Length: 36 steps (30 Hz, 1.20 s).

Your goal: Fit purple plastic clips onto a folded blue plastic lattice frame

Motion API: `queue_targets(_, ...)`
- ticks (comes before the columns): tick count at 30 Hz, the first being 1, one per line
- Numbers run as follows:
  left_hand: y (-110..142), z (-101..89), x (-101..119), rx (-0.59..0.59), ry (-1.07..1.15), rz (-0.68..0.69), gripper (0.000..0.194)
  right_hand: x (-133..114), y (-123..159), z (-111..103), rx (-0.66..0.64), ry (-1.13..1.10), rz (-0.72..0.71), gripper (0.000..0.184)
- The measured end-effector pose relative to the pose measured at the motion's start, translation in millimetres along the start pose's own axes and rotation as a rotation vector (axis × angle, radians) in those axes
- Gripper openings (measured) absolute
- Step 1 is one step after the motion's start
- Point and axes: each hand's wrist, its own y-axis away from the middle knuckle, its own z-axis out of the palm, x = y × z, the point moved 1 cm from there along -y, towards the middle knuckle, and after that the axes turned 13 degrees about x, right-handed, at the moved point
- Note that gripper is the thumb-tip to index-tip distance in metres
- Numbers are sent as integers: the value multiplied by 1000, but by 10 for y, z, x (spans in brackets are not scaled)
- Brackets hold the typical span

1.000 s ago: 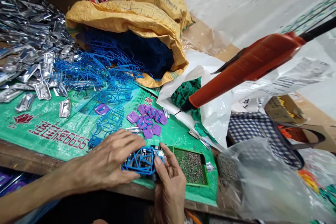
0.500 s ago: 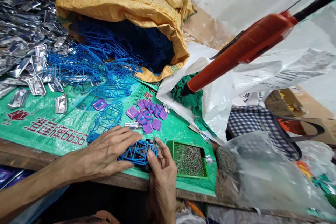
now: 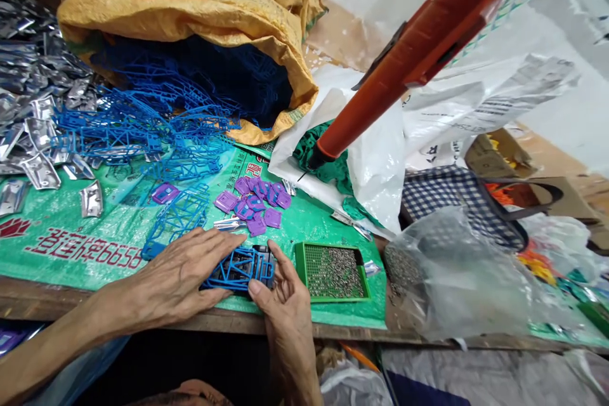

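Gripping a blue frame [image 3: 234,271] — left hand [image 3: 174,276], right hand [image 3: 288,301], opposite ends.

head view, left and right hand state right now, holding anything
Left hand: closed around the left end of the blue frame, thumb on the near side.
Right hand: closed on the same frame's right end.

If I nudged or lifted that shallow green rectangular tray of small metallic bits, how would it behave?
The shallow green rectangular tray would probably slide rather than tip, since it sits flat with low walls. The small metallic bits look loose, so they'd likely shift or spill if it tilted. Its straight walls suggest it's fairly stiff.
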Motion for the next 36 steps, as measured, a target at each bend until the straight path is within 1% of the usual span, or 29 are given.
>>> queue_targets(2, -40, -9, 47, -14, -46, 16, 78, -6, -3, 6, 7, -1, 1, 73)
queue_targets(4, -113, -7, 113, 15, -107, 40, 78, -15, -8, 11, 6, 13, 4, 73)
queue_targets(6, -203, 2, 183, 42, -176, 80, 65, -24, -17, 13, -6, 28, 5, 74)
queue_targets(8, -286, 3, 241, 32, -236, 114, 47, -32, -26, 12, -18, 34, 2, 75)
queue_targets(9, -319, -2, 261, 23, -255, 123, 42, -34, -27, 11, -23, 34, 2, 75)
queue_targets(11, -353, -24, 281, 13, -271, 128, 37, -34, -25, 4, -32, 30, 8, 74)
queue_targets(14, -322, -68, 254, 24, -250, 149, 42, -17, -19, -20, -57, 16, 22, 76)
queue_targets(16, -258, -96, 206, 65, -212, 193, 47, 6, -25, -44, -73, 4, 22, 81)
queue_targets(19, -155, -130, 115, 114, -130, 257, 58, 43, -45, -76, -83, 1, 23, 86)
queue_targets(21, -108, -142, 60, 125, -84, 269, 66, 54, -54, -85, -89, 4, 26, 88)
queue_targets(23, -80, -135, 25, 114, -65, 264, 71, 52, -55, -82, -95, 9, 28, 91)
queue_targets(25, -62, -100, 15, 88, -78, 252, 73, 44, -52, -73, -97, 16, 37, 93)
queue_targets(31, -59, 59, 85, 19, -134, 99, 73, 53, -52, -64, -118, 25, 56, 100)
queue_targets(33, -87, 57, 107, -15, -135, 92, 71, 63, -52, -73, -118, 29, 57, 100)
queue_targets(36, -162, -26, 129, -84, -113, 120, 67, 64, -50, -77, -117, 34, 68, 99)
